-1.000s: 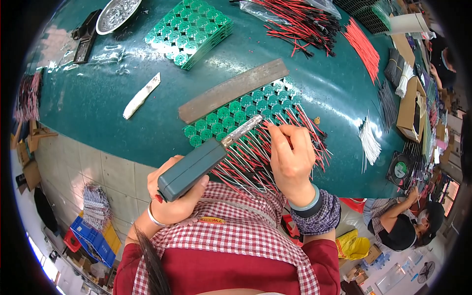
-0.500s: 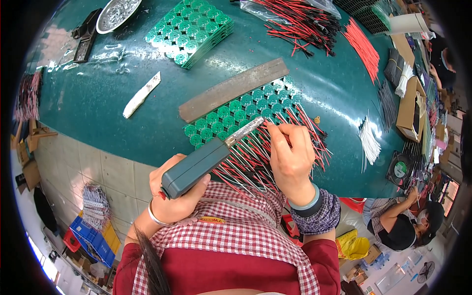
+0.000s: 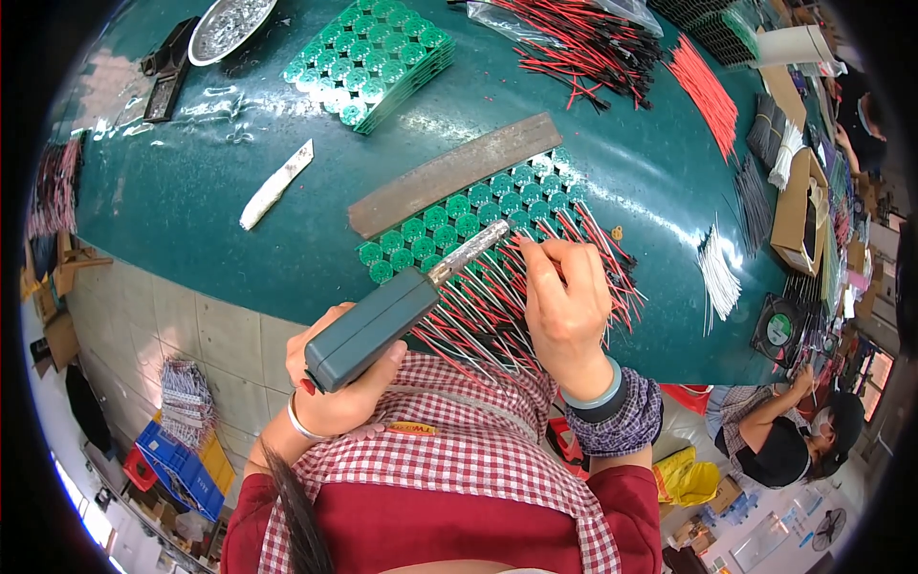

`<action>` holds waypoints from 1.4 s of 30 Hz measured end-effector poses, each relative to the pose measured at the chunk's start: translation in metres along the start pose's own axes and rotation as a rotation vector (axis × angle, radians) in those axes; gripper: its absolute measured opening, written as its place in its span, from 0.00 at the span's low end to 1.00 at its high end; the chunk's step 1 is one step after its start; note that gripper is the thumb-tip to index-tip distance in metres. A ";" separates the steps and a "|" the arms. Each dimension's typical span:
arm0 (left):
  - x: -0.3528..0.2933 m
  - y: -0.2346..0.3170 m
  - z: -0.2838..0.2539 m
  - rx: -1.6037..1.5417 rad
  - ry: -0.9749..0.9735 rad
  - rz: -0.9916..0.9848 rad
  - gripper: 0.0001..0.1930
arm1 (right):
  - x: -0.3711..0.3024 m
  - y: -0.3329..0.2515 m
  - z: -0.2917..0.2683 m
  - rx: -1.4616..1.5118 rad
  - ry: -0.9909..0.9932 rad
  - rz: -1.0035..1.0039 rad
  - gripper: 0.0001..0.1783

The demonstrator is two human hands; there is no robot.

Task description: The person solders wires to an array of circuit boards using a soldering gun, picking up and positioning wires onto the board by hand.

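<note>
Worktop edge point(image 3: 251, 300) runs beside left fingers point(image 3: 308, 346) wrapped round a soldering gun point(image 3: 371, 330); right fingers point(image 3: 547, 277) pinch a red wire point(image 3: 517, 240), with bare worktop farther to their right

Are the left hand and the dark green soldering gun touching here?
Touching. The head view shows the left hand gripping the dark green soldering gun, thumb against one side of its housing and fingers at the other.

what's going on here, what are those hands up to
The person's left hand grips a dark green tool, its metal tip over a sheet of round green boards. The right hand appears to pinch one of the red and white wires close by. A flat bar lies along the sheet's far side.
</note>
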State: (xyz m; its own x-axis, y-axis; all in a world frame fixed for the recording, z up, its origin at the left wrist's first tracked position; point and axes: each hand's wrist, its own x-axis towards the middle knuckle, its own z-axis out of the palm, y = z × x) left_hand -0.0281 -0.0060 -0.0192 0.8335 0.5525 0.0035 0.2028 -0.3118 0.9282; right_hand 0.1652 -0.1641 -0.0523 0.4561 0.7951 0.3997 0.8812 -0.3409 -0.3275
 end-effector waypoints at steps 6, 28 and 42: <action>-0.003 0.001 -0.002 0.005 0.004 -0.025 0.12 | 0.000 0.001 0.002 0.012 0.042 -0.001 0.17; -0.014 -0.002 -0.006 -0.024 0.015 -0.086 0.10 | -0.002 -0.013 0.005 0.034 0.008 -0.027 0.16; -0.013 -0.002 -0.004 -0.015 0.027 -0.114 0.09 | -0.001 -0.013 0.007 0.024 0.022 -0.011 0.16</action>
State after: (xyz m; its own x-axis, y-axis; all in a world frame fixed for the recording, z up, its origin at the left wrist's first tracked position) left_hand -0.0418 -0.0096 -0.0198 0.7909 0.6048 -0.0928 0.2879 -0.2340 0.9286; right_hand 0.1521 -0.1569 -0.0547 0.4489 0.7877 0.4218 0.8833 -0.3198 -0.3428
